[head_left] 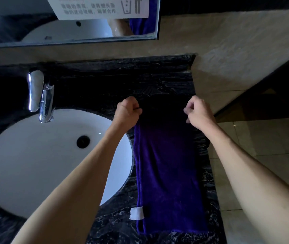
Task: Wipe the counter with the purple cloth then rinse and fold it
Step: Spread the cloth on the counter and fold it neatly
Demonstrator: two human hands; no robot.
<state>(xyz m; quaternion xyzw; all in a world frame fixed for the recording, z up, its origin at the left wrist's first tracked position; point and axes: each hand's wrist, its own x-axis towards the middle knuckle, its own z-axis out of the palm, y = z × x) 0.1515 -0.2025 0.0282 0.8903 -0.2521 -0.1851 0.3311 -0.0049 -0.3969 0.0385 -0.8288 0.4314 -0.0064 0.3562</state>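
The purple cloth (168,173) lies spread lengthwise on the black marble counter (105,80), right of the sink, with a white label (137,213) at its near left corner. My left hand (128,112) pinches the cloth's far left corner with closed fingers. My right hand (199,112) pinches the far right corner the same way. The far end of the cloth is in deep shadow and hard to make out.
A white oval sink (34,155) with a dark drain sits at left, a chrome faucet (40,95) behind it. A mirror (70,29) with a paper notice hangs on the beige wall. The counter ends at right above a tiled floor (263,147).
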